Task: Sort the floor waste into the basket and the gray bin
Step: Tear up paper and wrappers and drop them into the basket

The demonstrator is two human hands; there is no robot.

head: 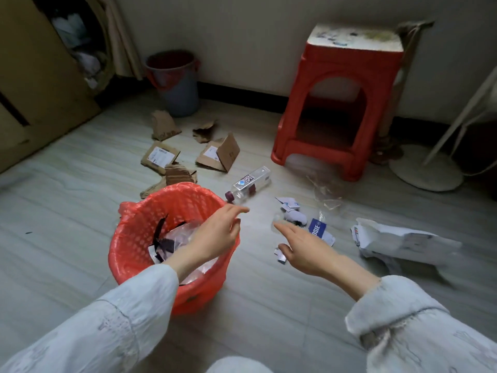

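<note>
Left hand point(215, 232) over red basket point(129, 238), fingers loose, empty. Right hand point(304, 246) spread, empty, index reaching paper scraps point(295, 216) just past fingertips. Scraps light, limp, floor-flat; judged: pinch raised edge.

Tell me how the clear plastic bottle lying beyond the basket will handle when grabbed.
The plastic bottle looks empty, so probably light. Its body seems squarish with flat faces, so it likely will not roll far despite lying on its side. The clear smooth plastic may be a little slippery.
</note>
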